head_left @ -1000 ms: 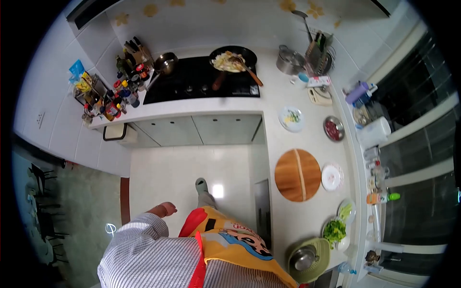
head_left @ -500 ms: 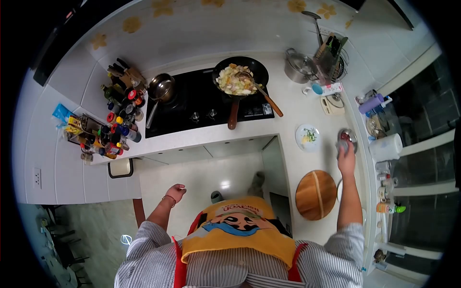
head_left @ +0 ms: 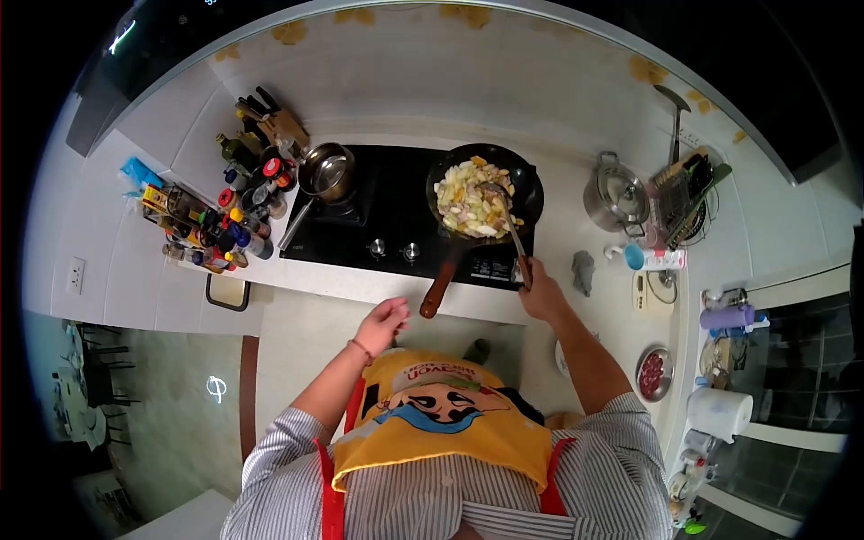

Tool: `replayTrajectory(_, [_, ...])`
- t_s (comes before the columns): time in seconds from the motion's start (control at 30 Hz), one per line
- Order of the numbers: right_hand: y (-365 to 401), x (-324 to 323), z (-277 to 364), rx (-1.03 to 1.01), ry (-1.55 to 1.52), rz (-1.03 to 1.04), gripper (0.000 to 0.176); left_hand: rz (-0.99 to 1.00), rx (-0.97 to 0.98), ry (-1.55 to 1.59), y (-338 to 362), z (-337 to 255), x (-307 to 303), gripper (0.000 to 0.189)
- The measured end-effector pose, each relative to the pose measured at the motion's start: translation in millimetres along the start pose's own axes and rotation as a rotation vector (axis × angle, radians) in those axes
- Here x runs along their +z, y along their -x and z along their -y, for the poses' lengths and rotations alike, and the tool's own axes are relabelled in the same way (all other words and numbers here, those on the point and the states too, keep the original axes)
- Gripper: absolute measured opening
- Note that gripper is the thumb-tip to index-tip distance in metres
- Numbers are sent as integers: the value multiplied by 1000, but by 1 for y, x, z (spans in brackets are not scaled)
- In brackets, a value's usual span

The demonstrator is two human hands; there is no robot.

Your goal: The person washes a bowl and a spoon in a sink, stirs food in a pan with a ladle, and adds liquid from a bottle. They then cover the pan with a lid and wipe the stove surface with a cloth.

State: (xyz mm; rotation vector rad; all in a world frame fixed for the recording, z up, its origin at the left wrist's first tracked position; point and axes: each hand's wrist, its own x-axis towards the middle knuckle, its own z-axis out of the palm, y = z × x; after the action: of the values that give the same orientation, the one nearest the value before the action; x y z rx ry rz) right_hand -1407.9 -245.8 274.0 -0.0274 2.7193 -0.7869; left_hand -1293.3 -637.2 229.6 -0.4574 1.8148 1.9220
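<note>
My right hand is closed round the wooden handle of a ladle; the ladle's head is partly buried in the food. Pale chopped pieces fill much of the black wok on the right side of the stove. The wok's wooden handle points toward me. Just left of that handle, my left hand hovers with fingers curled together, apart from it and holding nothing I can see. A crumpled grey cloth lies on the counter right of the stove.
A steel saucepan sits on the stove's left side, near crowded bottles. To the right are a lidded pot, a blue cup and a metal bowl of red meat. My right forearm partly hides a white plate.
My right hand has left the metal bowl and taken hold of the ladle. The grey cloth now lies by the stove. My left hand has moved up and right toward the wok handle; the view has shifted.
</note>
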Motion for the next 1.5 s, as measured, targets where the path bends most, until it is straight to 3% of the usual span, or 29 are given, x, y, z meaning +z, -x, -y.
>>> replayTrajectory(0.07, [-8,-7,0,50,74,7,70,48,-44,6,-22,-38,32,47])
replayTrajectory(0.1, [2,-40,16,-4,133,-63,56,99,8,40,-45,-30,39,49])
replayTrajectory(0.13, [15,-78,41,7,140,-64,56,151,55,72,-65,-21,46,50])
replayTrajectory(0.17, [26,-117,68,0,247,-19,49,210,-31,200,-45,-63,63,45])
replayTrajectory(0.3, [47,-166,132,-31,543,107,30,348,-64,37,-72,-56,60,29])
replayTrajectory(0.47, [12,-93,124,-19,459,-54,38,428,-59,-3,-77,-62,48,33])
replayTrajectory(0.53, [-11,-56,104,75,234,-125,44,443,-14,-187,-77,-68,45,36])
replayTrajectory(0.63, [-13,-34,94,10,53,-178,46,514,-15,-136,-91,-56,42,38])
replayTrajectory(0.73, [8,-75,104,103,-79,22,44,516,-8,-146,-89,-59,41,38])
replayTrajectory(0.87, [-6,-82,103,271,-122,17,43,480,23,-203,-81,-73,44,43])
replayTrajectory(0.97, [-32,-43,98,141,-124,-89,44,469,42,-210,-82,-65,44,42])
replayTrajectory(1.07, [-25,-55,116,265,-223,59,44,459,27,-269,-81,-70,41,39])
replayTrajectory(1.2, [-13,-80,89,198,-211,65,42,465,61,-254,-82,-67,44,40])
replayTrajectory(1.4, [-48,-100,101,295,-281,-105,41,442,22,-250,-77,-69,44,40])
replayTrajectory(1.5, [-87,-71,84,138,-236,-179,41,439,-10,-238,-67,-85,44,39])
